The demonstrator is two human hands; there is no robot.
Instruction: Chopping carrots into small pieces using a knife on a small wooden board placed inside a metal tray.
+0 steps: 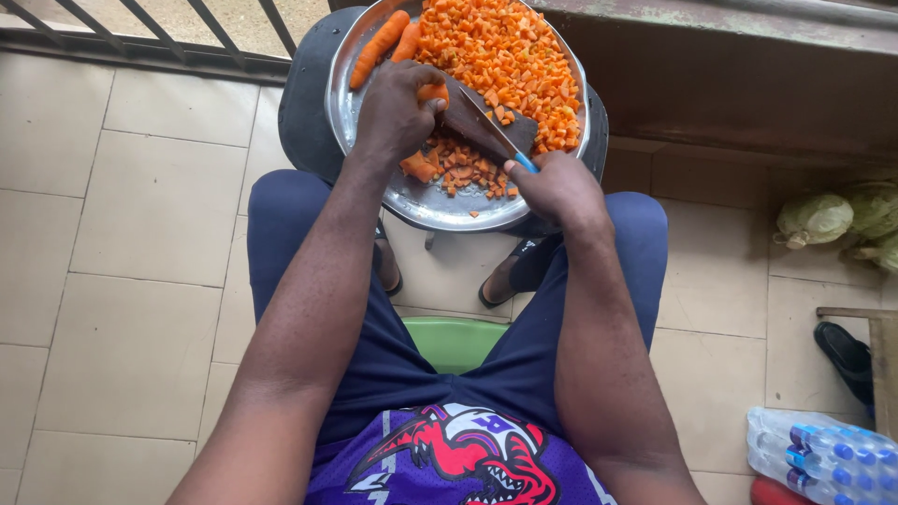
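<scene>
Dicing is the step in hand: the left hand (398,112) pins a carrot piece (431,93) down on a small dark cutting board (486,126) that lies inside a round metal tray (348,112), its grip closed over the piece with the fingertips curled near the blade. The right hand (558,187) has its grip clamped around the blue handle of a knife (491,126), whose blade slants up and left across the board toward the held piece. A big heap of diced carrot (505,56) fills the far and right part of the tray, a smaller scatter of cubes (458,173) lies at the near edge of the board, and two whole carrots (383,42) rest against the far left rim. The next cut, as I judge it, calls for the blade to come down just beside the left fingertips, so the fingers need to stay tucked and the piece held steady. Room is tight: the board is hemmed in by the heap on its far side and the tray's raised rim on the near side, and the tray itself sits on a dark round stool (299,103) between the person's knees, its near rim overhanging toward the lap. To the left the tiled floor (140,234) lies open; to the right are cabbages (837,220) by the wall and a pack of water bottles (823,454) in the near right corner.
</scene>
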